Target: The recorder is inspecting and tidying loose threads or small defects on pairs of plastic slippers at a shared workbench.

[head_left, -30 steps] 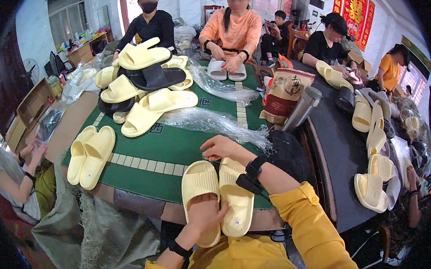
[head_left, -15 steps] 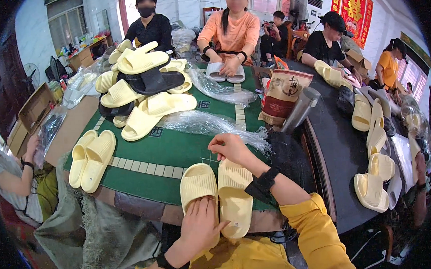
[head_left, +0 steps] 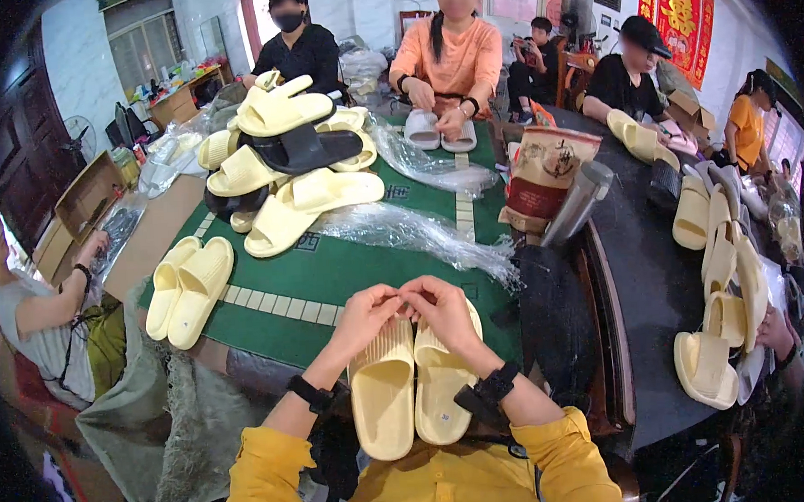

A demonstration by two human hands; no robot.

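A pair of pale yellow slippers lies side by side at the front edge of the green mat, the left slipper (head_left: 383,406) touching or nearly touching the right slipper (head_left: 441,399). Over their toe ends my left hand (head_left: 368,322) and my right hand (head_left: 442,314) meet, fingertips pinched together. Whatever is between the fingers, if anything, is too small to make out. Both hands partly cover the slippers' straps. Beyond them lies a bundle of thin clear plastic strands (head_left: 419,236).
Another yellow pair (head_left: 200,293) sits at the mat's left, below a pile of yellow and black slippers (head_left: 313,194). At right stand a brown-red pouch (head_left: 548,175) and a metal tumbler (head_left: 581,201). More slippers (head_left: 706,367) line the dark table (head_left: 638,329). Co-workers sit around.
My left hand has come out of the left slipper and up to my right hand, whose fingertips it now meets. The view has shifted slightly. Across the table, a co-worker's hands have moved apart.
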